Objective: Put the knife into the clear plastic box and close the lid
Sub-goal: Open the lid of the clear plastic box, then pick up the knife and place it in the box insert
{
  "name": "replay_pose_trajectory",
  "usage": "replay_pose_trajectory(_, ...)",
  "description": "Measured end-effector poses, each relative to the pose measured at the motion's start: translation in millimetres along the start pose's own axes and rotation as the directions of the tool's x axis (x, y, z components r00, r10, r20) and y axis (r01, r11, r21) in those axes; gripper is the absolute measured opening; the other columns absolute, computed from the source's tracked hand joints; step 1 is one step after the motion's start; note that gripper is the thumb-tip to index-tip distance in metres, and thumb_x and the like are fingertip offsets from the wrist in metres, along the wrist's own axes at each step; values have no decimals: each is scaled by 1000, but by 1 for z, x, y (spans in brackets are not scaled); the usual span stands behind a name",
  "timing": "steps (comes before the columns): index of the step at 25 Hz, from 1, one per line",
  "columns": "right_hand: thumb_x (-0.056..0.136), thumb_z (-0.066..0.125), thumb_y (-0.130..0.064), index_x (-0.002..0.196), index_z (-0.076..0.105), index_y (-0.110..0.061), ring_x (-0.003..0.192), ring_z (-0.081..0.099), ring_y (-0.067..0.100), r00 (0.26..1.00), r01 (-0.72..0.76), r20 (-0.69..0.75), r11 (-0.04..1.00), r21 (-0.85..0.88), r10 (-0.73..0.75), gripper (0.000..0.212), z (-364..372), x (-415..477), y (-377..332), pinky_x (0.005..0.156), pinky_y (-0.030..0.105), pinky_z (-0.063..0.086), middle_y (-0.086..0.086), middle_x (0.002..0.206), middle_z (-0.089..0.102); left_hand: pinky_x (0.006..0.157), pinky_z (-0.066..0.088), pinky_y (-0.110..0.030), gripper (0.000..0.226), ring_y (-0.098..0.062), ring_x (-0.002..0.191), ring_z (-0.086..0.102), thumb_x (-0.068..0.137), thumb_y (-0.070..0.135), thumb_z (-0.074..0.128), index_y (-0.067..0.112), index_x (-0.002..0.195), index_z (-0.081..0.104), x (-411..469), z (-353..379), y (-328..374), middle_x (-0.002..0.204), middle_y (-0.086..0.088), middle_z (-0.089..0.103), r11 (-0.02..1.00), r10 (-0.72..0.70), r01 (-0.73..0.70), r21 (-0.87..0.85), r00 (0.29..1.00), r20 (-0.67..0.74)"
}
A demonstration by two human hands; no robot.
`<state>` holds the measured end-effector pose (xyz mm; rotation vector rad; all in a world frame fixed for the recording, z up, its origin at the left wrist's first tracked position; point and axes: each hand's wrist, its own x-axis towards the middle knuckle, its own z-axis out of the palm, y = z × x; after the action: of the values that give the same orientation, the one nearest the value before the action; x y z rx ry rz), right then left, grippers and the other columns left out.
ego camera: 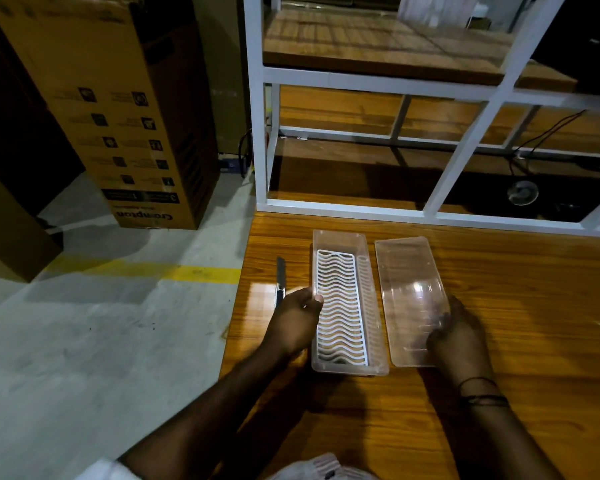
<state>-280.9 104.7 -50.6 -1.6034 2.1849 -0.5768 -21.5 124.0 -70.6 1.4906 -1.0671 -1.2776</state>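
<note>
Looking down, you are facing a glossy wooden table [499, 306] with a white metal shelf frame [361, 81] standing along its far edge. A tall cardboard carton [125, 109] is standing on the concrete floor to your left, beyond a yellow line [187, 271].

The clear plastic box [343, 303] is sitting open in front of you, lengthwise, with a white wavy rack [340, 306] lying inside it. The clear lid [409, 299] is lying flat on the table just right of the box, apart from it.

Your left hand [295, 320] is resting against the box's left wall, fingers curled loosely and the thumb touching the rim; it is gripping nothing. Your right hand [458, 337] is holding the lid's near right corner, fingers closing on its edge.

The knife [280, 282] is lying on the table just left of the box, pointing away from you, its near end hidden behind your left hand.
</note>
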Motion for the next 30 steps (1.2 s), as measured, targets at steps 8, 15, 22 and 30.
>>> replay_pose_trajectory(8, 95, 52, -36, 129, 56, -17, 124, 44, 45, 994, -9, -110, 964, -267, -21, 39, 3, -7, -1, 101, 59, 41, 21, 136, 47, 86, 62, -48, 15, -25, 93, 73, 98, 33, 61, 25, 104, 72, -13, -22, 4, 100, -4, 77, 937, 52, 43, 347, 964, -259)
replay_pose_trajectory(15, 80, 68, -22, 124, 63, -16, 119, 52, 40, 927, 329, -154, 938, -108, -343, 45, 5, -22, -66, 97, 54, 48, 17, 127, 58, 76, 50, -33, 38, -27, 99, 68, 91, 50, 68, 16, 109, 66, -12, -48, 13, 108, -7, 72, 671, -51, 302, 677, 930, -364)
replay_pose_trajectory(22, 82, 55, -34, 122, 62, -22, 119, 52, 31, 817, 574, -28, 817, -47, -576, 42, 35, -38, -137, 99, 47, 42, 6, 123, 60, 82, 51, -32, 39, -29, 108, 67, 93, 47, 69, 12, 112, 68, -9, -34, 25, 116, -9, 71, 575, 18, 290, 765, 930, -366)
replay_pose_trajectory(30, 87, 50, -35, 112, 65, -20, 121, 45, 33, 776, 625, 292, 743, -239, -559, 32, 67, -41, -185, 102, 49, 32, 8, 121, 58, 82, 52, -31, 26, -33, 110, 68, 89, 28, 74, 9, 106, 68, -14, -35, 31, 118, -13, 71, 599, 14, 289, 747, 929, -370)
